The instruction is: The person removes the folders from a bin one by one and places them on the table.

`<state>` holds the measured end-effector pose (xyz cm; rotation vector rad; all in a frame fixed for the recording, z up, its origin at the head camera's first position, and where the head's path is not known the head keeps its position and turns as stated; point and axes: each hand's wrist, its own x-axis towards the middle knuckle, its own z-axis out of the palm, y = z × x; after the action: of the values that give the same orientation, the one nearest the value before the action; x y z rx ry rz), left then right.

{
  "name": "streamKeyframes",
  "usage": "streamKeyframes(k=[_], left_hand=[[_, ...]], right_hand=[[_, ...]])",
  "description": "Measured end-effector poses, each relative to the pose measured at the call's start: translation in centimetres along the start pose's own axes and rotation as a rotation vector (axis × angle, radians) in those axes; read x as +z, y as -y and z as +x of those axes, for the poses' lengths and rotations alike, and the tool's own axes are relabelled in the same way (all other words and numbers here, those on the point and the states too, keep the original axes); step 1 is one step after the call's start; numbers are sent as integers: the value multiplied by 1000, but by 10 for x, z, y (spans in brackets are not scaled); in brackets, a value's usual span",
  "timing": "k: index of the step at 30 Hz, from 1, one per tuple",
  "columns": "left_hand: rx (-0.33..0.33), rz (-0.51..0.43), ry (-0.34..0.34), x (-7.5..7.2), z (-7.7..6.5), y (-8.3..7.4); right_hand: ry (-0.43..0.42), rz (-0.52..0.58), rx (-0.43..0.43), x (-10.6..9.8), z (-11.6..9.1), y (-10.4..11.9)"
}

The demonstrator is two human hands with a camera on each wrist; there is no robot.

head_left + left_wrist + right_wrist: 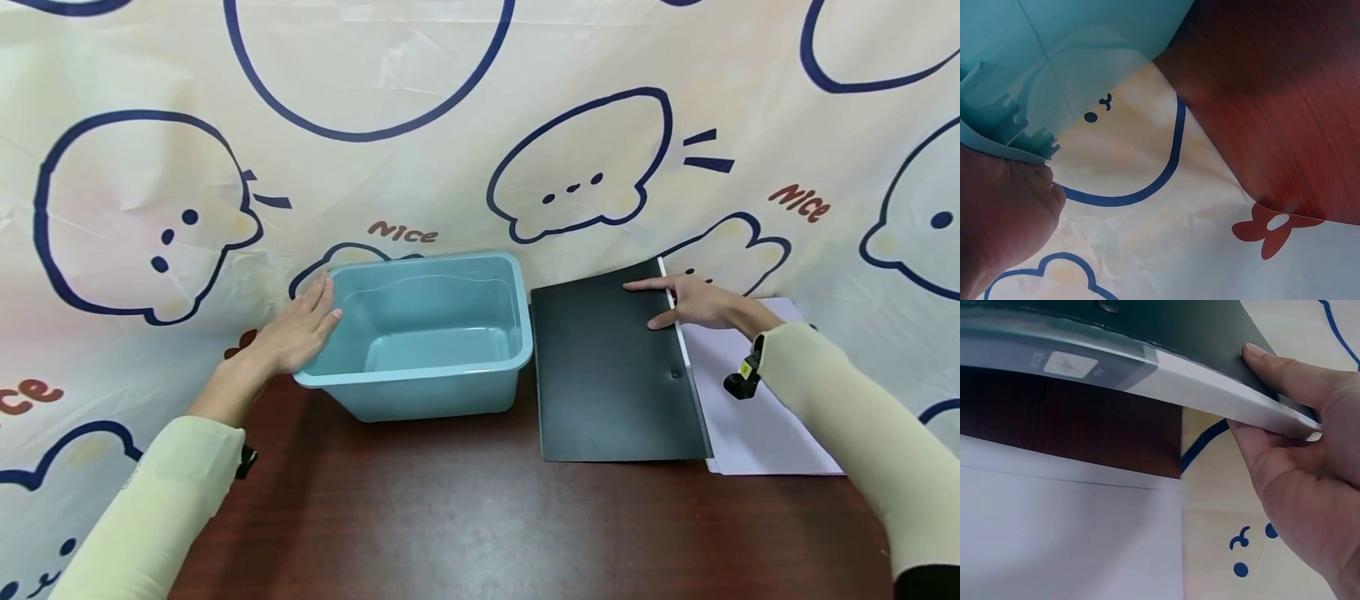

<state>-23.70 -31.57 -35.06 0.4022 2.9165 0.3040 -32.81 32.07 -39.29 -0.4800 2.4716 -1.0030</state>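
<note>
A light blue plastic bin point(420, 400) stands on the table, its open top up. My left hand point(296, 332) holds its left rim, thumb on the inner side; part of that hand point(1010, 219) shows below the rim in the left wrist view, fingertips partly hidden. To the right of the bin is a black folder point(611, 375) with a white-and-grey spine point(1197, 387) bearing an A4 label. My right hand point(697, 302) grips the folder at the far end of its spine, which is lifted off the surface. White sheets point(765, 417) lie beside the folder, under my right forearm.
The dark brown wooden table point(465, 508) stretches in front of the bin and folder. Behind and at both sides hangs a pale cloth point(420, 183) with blue cartoon outlines, and it touches the table's back edge.
</note>
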Motion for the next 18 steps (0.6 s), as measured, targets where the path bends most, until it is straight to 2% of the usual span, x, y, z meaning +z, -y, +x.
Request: streamKeyframes(k=[7,18], left_hand=[[-3,-4,-6,1,0,-1],[-1,-34,-6,-1,-2,-2]], right_hand=[[15,-16,23,11,11,-11],[-26,-109,16,33,18,-25]])
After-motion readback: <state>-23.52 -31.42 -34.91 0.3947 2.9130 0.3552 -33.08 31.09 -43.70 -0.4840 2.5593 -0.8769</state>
